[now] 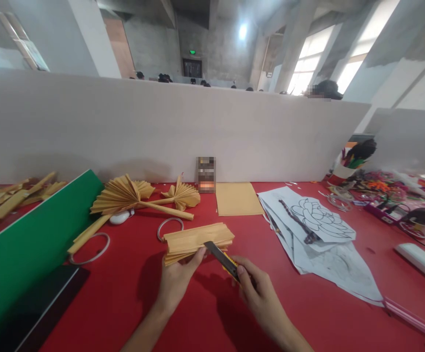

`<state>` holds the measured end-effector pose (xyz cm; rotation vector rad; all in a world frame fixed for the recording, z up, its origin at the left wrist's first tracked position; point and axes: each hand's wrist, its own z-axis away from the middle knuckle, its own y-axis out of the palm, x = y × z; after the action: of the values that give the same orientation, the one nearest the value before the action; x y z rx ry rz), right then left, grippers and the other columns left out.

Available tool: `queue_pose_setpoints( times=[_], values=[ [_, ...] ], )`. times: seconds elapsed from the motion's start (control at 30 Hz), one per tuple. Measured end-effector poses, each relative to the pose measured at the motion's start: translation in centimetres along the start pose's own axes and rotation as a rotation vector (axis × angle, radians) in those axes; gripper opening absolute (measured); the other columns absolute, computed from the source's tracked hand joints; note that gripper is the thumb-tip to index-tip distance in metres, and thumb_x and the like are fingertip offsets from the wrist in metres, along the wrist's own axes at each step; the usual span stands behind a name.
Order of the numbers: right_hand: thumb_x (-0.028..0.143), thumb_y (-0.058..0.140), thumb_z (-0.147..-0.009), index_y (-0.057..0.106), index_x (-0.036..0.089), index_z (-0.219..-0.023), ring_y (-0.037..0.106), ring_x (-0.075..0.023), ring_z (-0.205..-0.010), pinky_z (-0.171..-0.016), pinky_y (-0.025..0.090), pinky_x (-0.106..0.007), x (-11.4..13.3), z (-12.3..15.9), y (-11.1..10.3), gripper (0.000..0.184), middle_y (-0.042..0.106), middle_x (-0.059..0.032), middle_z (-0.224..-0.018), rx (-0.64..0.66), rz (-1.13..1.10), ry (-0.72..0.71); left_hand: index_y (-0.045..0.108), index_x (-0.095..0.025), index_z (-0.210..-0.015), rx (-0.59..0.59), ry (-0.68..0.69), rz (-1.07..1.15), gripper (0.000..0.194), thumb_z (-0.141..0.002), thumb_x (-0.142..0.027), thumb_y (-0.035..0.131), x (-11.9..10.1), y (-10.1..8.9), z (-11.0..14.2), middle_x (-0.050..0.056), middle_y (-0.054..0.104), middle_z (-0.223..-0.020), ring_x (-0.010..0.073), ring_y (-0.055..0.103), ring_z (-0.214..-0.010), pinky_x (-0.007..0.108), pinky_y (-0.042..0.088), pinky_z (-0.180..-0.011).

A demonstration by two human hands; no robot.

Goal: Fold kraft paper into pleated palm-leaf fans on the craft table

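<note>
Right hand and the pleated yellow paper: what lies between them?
The cutter, held in the right hand, spans that stretch in the head view. Its tip overlaps the pleated yellow paper; contact is unclear.

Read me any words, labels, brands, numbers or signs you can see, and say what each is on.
No text is readable.
Green lit sign above the dark doorway: too small.
Upright item against the white partition: blurred out.
Utility knife in the right hand: no readable marking.
</note>
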<state>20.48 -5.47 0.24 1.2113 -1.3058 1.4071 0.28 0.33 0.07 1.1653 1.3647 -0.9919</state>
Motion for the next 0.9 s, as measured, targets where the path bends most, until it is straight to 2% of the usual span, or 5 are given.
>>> queue_pose_setpoints(
  times=[0.13, 0.33, 0.6, 0.73, 0.9],
  values=[
    [0.066, 0.052, -0.100, 0.065, 0.018, -0.126, 0.035, -0.0054, -0.043, -0.041, 0.024, -0.020, -0.34, -0.24, 0.22, 0.056, 0.051, 0.0036, -0.073, 0.061, -0.261, 0.143, 0.080, -0.018, -0.088, -0.028, 0.029, -0.060, 0.021, -0.077, -0.037, 0.080, 0.25, -0.16, -0.06, 0.008, 0.084, -0.093, 0.0291, 0.081, -0.091, 0.040, 0.066, -0.090],
    [0.069, 0.062, -0.093, 0.068, 0.017, -0.122, 0.041, -0.0056, -0.043, -0.042, 0.027, -0.020, 0.30, -0.23, -0.03, 0.060, 0.058, 0.0019, -0.074, 0.086, -0.422, 0.248, 0.081, -0.019, -0.090, -0.002, 0.052, -0.054, 0.019, -0.079, -0.033, 0.078, 0.31, -0.21, -0.04, 0.008, 0.084, -0.096, 0.0289, 0.081, -0.092, 0.039, 0.066, -0.089],
    [0.071, 0.065, -0.090, 0.067, 0.018, -0.121, 0.042, -0.0060, -0.044, -0.044, 0.029, -0.021, 0.45, -0.17, -0.10, 0.061, 0.058, 0.0021, -0.072, 0.055, -0.432, 0.275, 0.081, -0.018, -0.089, 0.028, -0.035, 0.059, 0.022, -0.078, -0.037, 0.080, 0.41, -0.29, -0.09, 0.008, 0.084, -0.087, 0.0279, 0.082, -0.079, 0.037, 0.068, -0.080],
    [0.072, 0.064, -0.090, 0.067, 0.017, -0.121, 0.040, -0.0055, -0.042, -0.042, 0.028, -0.020, 0.44, -0.23, -0.03, 0.063, 0.057, 0.0025, -0.071, 0.051, -0.395, 0.246, 0.081, -0.017, -0.089, 0.013, -0.078, 0.030, 0.027, -0.076, -0.041, 0.082, 0.37, -0.43, -0.04, 0.009, 0.084, -0.088, 0.0298, 0.082, -0.083, 0.037, 0.068, -0.082],
    [0.069, 0.056, -0.095, 0.066, 0.017, -0.122, 0.035, -0.0055, -0.042, -0.040, 0.026, -0.020, 0.33, -0.29, 0.24, 0.059, 0.053, 0.0038, -0.070, 0.045, -0.296, 0.157, 0.082, -0.018, -0.090, 0.036, -0.050, 0.011, 0.027, -0.076, -0.042, 0.084, 0.40, -0.45, -0.14, 0.009, 0.084, -0.092, 0.0301, 0.082, -0.088, 0.037, 0.067, -0.084]
  ],
)
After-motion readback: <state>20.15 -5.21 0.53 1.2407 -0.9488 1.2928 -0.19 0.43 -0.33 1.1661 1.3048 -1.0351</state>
